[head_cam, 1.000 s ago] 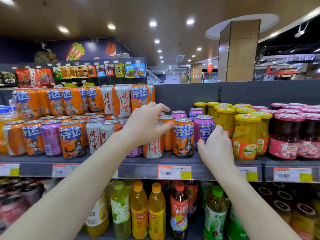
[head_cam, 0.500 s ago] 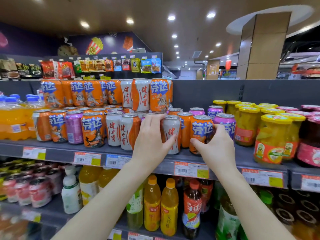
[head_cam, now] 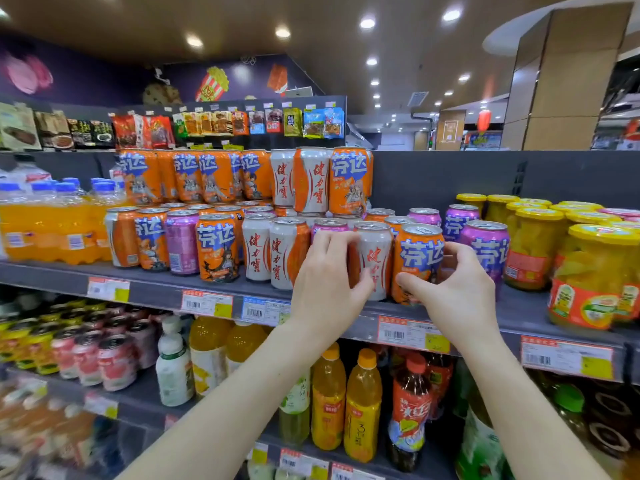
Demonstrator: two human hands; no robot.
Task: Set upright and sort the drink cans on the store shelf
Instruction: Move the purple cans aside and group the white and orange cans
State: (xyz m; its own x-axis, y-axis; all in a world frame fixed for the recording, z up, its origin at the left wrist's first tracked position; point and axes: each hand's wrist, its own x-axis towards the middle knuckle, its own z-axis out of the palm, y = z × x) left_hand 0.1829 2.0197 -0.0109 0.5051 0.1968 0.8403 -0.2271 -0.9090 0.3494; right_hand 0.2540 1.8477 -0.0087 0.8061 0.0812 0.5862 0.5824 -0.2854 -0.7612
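Drink cans (head_cam: 218, 249) are ranged upright on the grey store shelf (head_cam: 519, 308), and two of those at its front edge are held. The white-and-orange can (head_cam: 375, 258) is gripped from its left side by the left hand (head_cam: 323, 285): the fingers are curled over its upper part and the thumb is laid across its lower front. The orange can (head_cam: 420, 259) with blue lettering, just beside it on the right, is gripped by the right hand (head_cam: 462, 296), with the thumb pressed on the lower front and the fingers curled round the right side. Both cans are seen upright, their bases on the shelf. A purple-topped can (head_cam: 330, 224) is partly hidden behind the left fingers, and a purple can (head_cam: 490, 252) is set just to the right of the right hand. To the left, the front row is made up of mixed white, orange and purple cans, all upright. A second tier of cans (head_cam: 311, 181) is stacked on the rear rows. Further right, glass jars of yellow fruit (head_cam: 588, 271) are lined up; at the far left, bottles of orange drink (head_cam: 52, 230) are packed together. Price tags (head_cam: 412, 332) are fixed along the shelf's edge, bottled drinks (head_cam: 329, 400) are kept on the shelf below, and snack packets (head_cam: 214, 124) are hung on a rack behind.
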